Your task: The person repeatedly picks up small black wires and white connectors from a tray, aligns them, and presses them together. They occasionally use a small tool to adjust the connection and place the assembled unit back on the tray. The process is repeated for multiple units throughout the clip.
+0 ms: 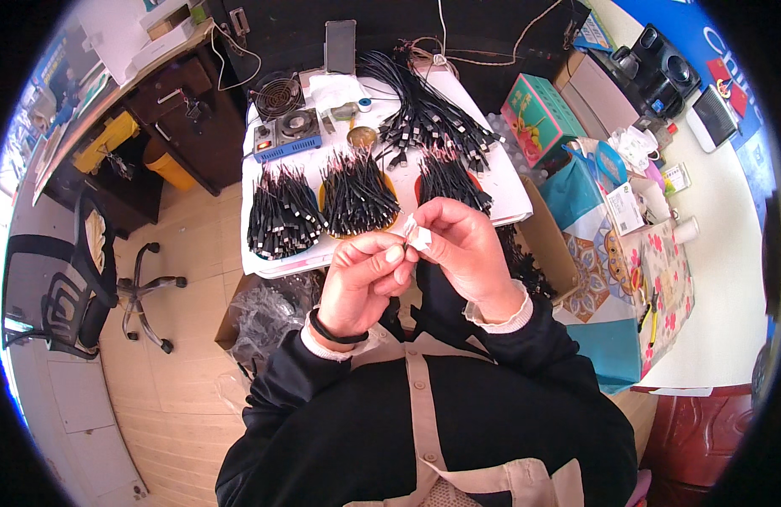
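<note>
My two hands meet just in front of the near edge of the white table (374,239). Between the fingertips of my right hand (475,258) is a small folded white scrap (420,237), like paper or tape. My left hand (355,275) is closed in a pinch against it, with a tiny dark bit showing at its fingertips; what that is I cannot make out. Beyond my hands lie three bundles of short black cables: a left one (282,215), a middle one (355,196) and a right one (452,179), with bare reddish wire ends on the far side.
Behind the bundles stand a blue box-shaped device (289,135), a fan (278,96), a round tin (363,136) and a heap of longer black cables (433,118). A green and pink carton (538,118) and a cloth-covered side table (606,279) are at right; an office chair (65,270) at left.
</note>
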Tool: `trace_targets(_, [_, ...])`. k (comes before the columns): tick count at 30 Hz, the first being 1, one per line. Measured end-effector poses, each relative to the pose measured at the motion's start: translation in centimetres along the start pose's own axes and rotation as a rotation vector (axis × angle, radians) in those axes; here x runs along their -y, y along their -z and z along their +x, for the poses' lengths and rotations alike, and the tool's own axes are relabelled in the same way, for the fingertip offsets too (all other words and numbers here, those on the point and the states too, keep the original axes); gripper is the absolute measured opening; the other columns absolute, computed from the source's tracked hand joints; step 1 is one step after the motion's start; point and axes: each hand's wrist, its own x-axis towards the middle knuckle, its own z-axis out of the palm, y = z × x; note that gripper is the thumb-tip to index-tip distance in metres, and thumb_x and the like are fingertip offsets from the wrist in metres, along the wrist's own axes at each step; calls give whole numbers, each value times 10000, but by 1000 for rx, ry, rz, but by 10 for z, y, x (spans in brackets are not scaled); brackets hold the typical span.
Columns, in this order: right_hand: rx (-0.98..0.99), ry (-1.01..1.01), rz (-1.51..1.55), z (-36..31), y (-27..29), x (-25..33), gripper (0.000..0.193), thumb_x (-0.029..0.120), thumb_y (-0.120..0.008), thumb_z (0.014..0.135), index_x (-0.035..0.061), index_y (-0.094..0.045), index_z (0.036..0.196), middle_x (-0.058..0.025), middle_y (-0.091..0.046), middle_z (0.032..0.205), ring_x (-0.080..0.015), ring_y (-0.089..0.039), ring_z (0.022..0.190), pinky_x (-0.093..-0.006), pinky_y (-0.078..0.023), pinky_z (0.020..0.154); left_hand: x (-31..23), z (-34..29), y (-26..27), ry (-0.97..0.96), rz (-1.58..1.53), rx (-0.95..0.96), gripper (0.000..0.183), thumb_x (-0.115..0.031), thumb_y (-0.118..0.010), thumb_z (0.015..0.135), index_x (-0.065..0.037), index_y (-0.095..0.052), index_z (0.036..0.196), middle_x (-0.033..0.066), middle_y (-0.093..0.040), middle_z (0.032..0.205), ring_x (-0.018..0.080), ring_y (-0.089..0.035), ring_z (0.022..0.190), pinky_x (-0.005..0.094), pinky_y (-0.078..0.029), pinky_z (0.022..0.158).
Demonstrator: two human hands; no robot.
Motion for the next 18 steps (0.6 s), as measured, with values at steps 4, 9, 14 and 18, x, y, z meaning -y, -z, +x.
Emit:
trace_targets(4, [29,-15,12,1,1,4,114,84,-616,930,-9,-592,992,-39,-632,909,-100,-604,800,-224,-489,743,0,-1,2,-3,3,9,166,-118,-590,933,34,-649,964,39,-577,696,47,-326,510,212,-260,490])
trace_targets(9, [-15,-99,322,0,-2,-5,108,86,-615,930,-2,-593,990,-37,-630,898,-101,-606,806,-219,-486,717,4,2,1,-101,85,4,157,-100,-598,929,36,-657,979,61,-609,725,55,-362,528,211,-283,498])
trace_targets(14, [-12,-151,297,-3,13,-17,135,89,-619,923,-5,-584,1013,-65,-635,894,-145,-621,808,-248,-490,702,13,3,9,-176,231,-56,165,-118,-627,915,30,-656,983,86,-633,749,72,-410,539,216,-314,507])
trace_targets(18, [2,-225,332,-4,19,-17,137,84,-603,923,-11,-577,1018,-78,-632,914,-181,-620,829,-289,-498,719,23,3,17,-108,280,-70,104,-68,-635,896,10,-694,930,44,-662,805,54,-503,625,196,-374,538])
